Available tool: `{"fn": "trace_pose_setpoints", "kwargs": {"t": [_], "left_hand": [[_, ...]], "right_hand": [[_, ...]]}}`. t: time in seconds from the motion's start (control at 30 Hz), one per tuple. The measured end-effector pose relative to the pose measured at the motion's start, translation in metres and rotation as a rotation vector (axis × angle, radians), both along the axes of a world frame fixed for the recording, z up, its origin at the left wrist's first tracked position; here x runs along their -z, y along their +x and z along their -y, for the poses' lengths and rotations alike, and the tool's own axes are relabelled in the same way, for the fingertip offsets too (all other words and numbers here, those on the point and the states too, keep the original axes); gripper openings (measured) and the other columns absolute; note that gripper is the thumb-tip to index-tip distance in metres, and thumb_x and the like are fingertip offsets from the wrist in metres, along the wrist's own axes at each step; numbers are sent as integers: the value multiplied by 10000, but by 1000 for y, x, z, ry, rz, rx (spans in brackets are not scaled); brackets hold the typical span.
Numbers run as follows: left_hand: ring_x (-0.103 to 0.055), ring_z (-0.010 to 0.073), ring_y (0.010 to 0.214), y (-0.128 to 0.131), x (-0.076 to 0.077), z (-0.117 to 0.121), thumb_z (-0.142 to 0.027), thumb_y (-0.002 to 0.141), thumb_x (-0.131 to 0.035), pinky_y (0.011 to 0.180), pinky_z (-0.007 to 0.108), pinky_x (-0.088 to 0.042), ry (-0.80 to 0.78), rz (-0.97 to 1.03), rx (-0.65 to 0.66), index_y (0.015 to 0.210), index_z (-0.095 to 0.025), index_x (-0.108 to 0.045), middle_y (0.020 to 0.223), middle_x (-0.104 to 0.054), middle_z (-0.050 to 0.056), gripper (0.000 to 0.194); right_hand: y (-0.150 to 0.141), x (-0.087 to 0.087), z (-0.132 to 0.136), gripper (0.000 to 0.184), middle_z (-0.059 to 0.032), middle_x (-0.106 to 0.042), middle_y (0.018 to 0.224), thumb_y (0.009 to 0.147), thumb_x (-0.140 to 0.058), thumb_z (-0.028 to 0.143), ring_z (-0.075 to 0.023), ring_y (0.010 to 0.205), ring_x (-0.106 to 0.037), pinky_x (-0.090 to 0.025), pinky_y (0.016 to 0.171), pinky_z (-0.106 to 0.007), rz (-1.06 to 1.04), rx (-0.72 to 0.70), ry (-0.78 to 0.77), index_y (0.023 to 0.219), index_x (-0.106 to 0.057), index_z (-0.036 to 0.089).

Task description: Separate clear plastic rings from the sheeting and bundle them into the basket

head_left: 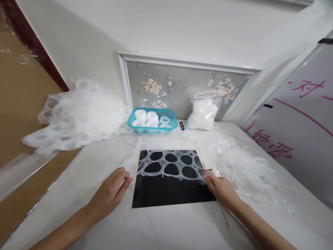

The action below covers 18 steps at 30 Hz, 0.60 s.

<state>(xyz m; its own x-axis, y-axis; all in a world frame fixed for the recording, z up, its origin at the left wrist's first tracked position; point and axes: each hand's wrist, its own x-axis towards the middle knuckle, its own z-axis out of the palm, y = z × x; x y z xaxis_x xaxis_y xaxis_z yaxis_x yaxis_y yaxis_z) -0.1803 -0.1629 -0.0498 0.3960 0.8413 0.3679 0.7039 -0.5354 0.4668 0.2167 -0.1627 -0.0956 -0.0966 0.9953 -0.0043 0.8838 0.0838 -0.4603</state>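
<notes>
A black rectangular mat (171, 194) lies on the table. Across its far half is spread a translucent white sheet (163, 164) with rows of round holes. My left hand (111, 189) hovers just left of the mat, fingers loosely curled, thumb and forefinger apart, holding nothing. At the mat's right edge my right hand (222, 189) is closed in a pinch beside the sheet's end. A slim, thin tool (224, 217) runs out below that hand; its exact kind cannot be made out, and the fingers hide its middle.
A blue tray (130, 121) at the back holds stacked white rings. Right of it are small blue snips (181, 125) and a clear bag (204, 111) of white pieces. Holed sheets are piled at left (83, 114), loose translucent scraps (244, 166) at right. A written-on board (296, 114) stands right.
</notes>
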Motion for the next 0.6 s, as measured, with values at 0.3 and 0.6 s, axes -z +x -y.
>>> {"fn": "trace_pose_setpoints", "kwargs": {"t": [0.3, 0.6], "left_hand": [[-461, 122, 628, 6, 9, 15, -155, 969, -431, 597, 236, -401, 151, 24, 67, 876, -217, -434, 754, -449, -26, 112], [-548, 142, 662, -6, 15, 42, -185, 985, -415, 622, 253, -430, 55, -218, 265, 850, -207, -524, 751, -569, -10, 175]], "right_hand": [[-3, -37, 21, 392, 62, -479, 418, 946, -276, 572, -165, 385, -487, -386, 487, -263, -284, 346, 270, 893, -469, 236], [-1, -29, 55, 409, 25, -553, 448, 891, -413, 627, -202, 510, -632, -448, 543, -257, -310, 380, 71, 735, -449, 251]]}}
